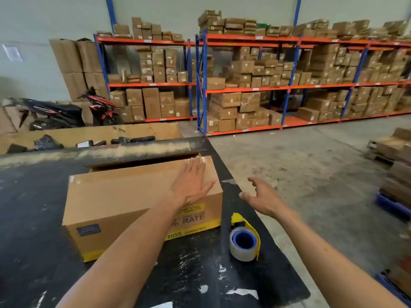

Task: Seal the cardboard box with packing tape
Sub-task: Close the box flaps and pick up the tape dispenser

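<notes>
A closed brown cardboard box (124, 196) with yellow and blue print on its front lies on a black table (33, 252). Clear tape shines along its far top edge. My left hand (191, 183) rests flat on the right part of the box's top, fingers together and pointing away. To the right of the box my right hand (264, 196) hovers above the table, fingers spread, holding nothing. A roll of clear packing tape in a yellow dispenser (244, 241) stands on the table below my right hand, just off the box's front right corner.
The table's right edge (284, 258) runs diagonally just past the dispenser, with concrete floor beyond. A large open carton (93, 134) with dark parcels stands behind the table. Shelving racks (266, 85) full of boxes line the back wall. A scooter (66, 110) is parked at the left. Stacked pallets (398, 174) sit at the right.
</notes>
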`<action>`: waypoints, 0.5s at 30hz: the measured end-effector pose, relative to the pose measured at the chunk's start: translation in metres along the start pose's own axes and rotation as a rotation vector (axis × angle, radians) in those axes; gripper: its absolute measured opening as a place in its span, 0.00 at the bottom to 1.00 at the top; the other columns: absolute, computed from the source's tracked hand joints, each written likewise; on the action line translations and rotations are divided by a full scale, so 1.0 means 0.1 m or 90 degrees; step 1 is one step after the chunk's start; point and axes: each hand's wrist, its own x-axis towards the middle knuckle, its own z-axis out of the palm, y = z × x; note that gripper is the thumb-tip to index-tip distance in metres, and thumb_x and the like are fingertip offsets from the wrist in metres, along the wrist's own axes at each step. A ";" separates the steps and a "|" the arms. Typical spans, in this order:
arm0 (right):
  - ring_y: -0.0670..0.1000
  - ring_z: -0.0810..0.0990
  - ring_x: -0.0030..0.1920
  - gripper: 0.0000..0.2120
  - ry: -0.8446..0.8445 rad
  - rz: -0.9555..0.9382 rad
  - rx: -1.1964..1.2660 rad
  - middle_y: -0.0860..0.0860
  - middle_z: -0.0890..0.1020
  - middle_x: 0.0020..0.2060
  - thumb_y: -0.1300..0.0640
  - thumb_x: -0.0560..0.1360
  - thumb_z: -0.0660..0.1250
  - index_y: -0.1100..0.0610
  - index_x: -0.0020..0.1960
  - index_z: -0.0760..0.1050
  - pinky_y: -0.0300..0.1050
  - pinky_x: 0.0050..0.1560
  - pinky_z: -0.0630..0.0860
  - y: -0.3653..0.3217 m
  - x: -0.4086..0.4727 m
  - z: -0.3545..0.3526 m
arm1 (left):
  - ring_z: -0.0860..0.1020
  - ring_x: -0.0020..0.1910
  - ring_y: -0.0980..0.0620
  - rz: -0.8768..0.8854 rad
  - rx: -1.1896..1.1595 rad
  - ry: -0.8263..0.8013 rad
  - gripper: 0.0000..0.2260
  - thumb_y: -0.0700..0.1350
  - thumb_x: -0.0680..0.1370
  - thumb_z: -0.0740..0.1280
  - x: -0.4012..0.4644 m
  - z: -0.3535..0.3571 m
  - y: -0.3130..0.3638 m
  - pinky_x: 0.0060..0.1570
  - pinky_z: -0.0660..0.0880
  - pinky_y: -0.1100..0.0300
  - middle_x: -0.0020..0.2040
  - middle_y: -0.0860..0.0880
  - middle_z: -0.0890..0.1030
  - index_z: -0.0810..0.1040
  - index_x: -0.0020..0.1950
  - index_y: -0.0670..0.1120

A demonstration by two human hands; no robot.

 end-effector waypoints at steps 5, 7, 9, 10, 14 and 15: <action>0.58 0.71 0.69 0.39 -0.109 0.119 -0.064 0.58 0.69 0.72 0.45 0.72 0.72 0.56 0.77 0.60 0.49 0.66 0.71 0.45 -0.13 0.44 | 0.37 0.78 0.40 -0.031 0.037 -0.109 0.43 0.71 0.77 0.43 0.03 0.37 0.01 0.76 0.39 0.42 0.80 0.38 0.39 0.42 0.80 0.41; 0.58 0.70 0.70 0.40 -0.133 0.147 -0.078 0.59 0.68 0.72 0.48 0.71 0.73 0.57 0.77 0.59 0.49 0.66 0.70 0.60 -0.14 0.62 | 0.38 0.78 0.40 -0.028 0.065 -0.126 0.44 0.73 0.76 0.41 0.01 0.52 0.03 0.76 0.40 0.41 0.80 0.38 0.39 0.41 0.80 0.41; 0.60 0.72 0.68 0.39 -0.160 0.178 -0.098 0.60 0.70 0.70 0.50 0.69 0.74 0.58 0.76 0.62 0.49 0.63 0.71 0.69 -0.15 0.75 | 0.40 0.79 0.40 -0.030 0.077 -0.128 0.44 0.73 0.76 0.41 0.05 0.59 0.01 0.76 0.42 0.41 0.80 0.38 0.41 0.42 0.81 0.42; 0.60 0.74 0.66 0.36 -0.168 0.183 -0.116 0.60 0.73 0.67 0.52 0.69 0.74 0.58 0.73 0.65 0.49 0.61 0.72 0.73 -0.14 0.81 | 0.41 0.79 0.40 -0.031 0.076 -0.134 0.44 0.73 0.76 0.41 0.06 0.60 0.00 0.76 0.42 0.41 0.80 0.39 0.42 0.43 0.81 0.43; 0.61 0.79 0.57 0.19 -0.164 0.177 -0.167 0.60 0.81 0.57 0.58 0.69 0.68 0.59 0.60 0.77 0.49 0.53 0.75 0.84 -0.09 0.92 | 0.44 0.80 0.41 -0.037 0.071 -0.153 0.45 0.74 0.75 0.43 0.12 0.65 -0.01 0.77 0.44 0.43 0.81 0.40 0.45 0.44 0.81 0.44; 0.60 0.80 0.56 0.17 -0.174 0.185 -0.156 0.59 0.83 0.55 0.59 0.70 0.67 0.60 0.58 0.78 0.48 0.52 0.76 0.83 -0.07 0.91 | 0.44 0.80 0.41 -0.035 0.073 -0.156 0.46 0.74 0.74 0.44 0.13 0.66 -0.02 0.77 0.45 0.43 0.81 0.40 0.46 0.44 0.81 0.44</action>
